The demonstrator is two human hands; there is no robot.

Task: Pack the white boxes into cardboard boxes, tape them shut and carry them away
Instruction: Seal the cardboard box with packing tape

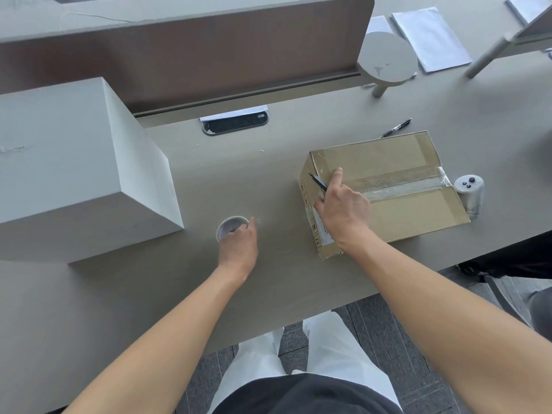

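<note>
A closed cardboard box [403, 162] lies on the desk at the right, with clear tape [418, 186] running along its top seam. My right hand [340, 204] rests on the box's left end, index finger stretched over the tape, and grips a thin dark pen-like tool [318, 181] whose tip points up-left. My left hand [239, 243] holds a roll of clear tape [230, 227] flat on the desk, left of the box. A large white box [74, 162] stands at the far left of the desk.
The grey desk [254, 180] has a brown divider panel [209, 55] along its back. A black pen [395, 128] lies behind the cardboard box, a white cylindrical device [470, 189] stands right of it. A cable port [236, 124] and white papers [430, 37] lie further back.
</note>
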